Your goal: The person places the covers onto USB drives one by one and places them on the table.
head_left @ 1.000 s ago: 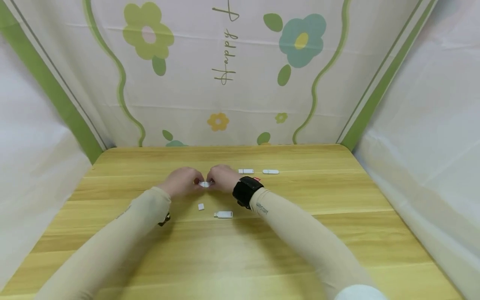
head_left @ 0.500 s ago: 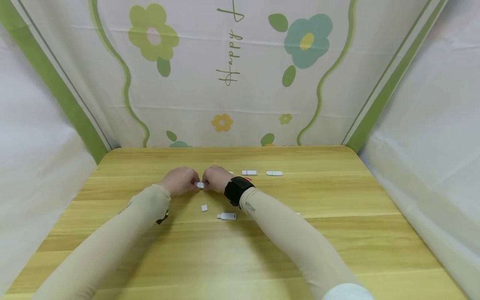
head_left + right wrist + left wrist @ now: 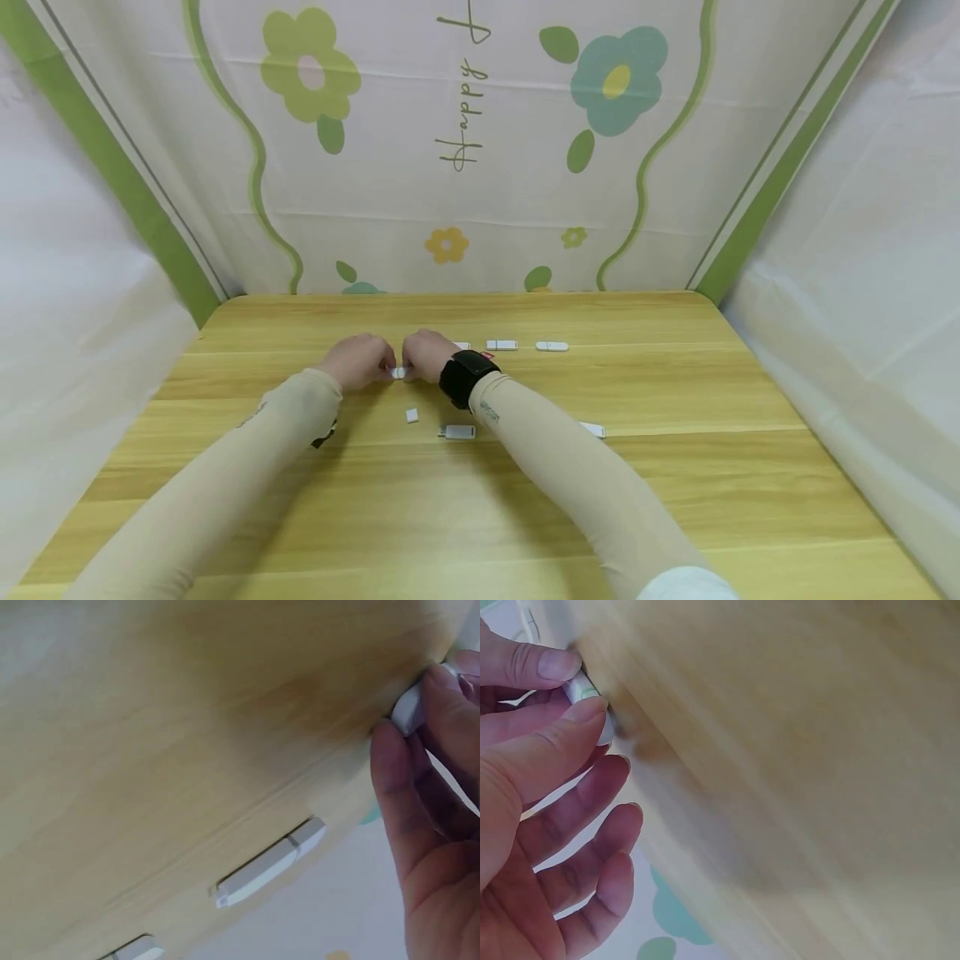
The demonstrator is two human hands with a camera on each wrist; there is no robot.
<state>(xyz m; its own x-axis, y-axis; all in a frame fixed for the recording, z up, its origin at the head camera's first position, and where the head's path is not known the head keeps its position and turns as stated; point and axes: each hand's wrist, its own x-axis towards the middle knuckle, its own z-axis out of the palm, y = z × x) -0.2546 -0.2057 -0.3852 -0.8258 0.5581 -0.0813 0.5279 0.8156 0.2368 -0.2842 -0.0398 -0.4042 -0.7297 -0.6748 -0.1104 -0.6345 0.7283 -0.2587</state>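
In the far half of our yellow wood-grain bench (image 3: 465, 517), left of centre: small white oblong USB stick (image 3: 398, 373). Our left hand (image 3: 360, 362) pinches one end, our right hand (image 3: 427, 355) the other. We can't tell if it touches the bench. Nearer us: white square cap (image 3: 412, 415), near a white rectangular stick with bare plug (image 3: 460, 432). Off to the right, well apart: white round-ended stick (image 3: 552, 347).

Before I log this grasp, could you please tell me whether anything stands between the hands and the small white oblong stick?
Nothing visible: left hand and right hand both pinch the white oblong stick; the square white piece lies apart.
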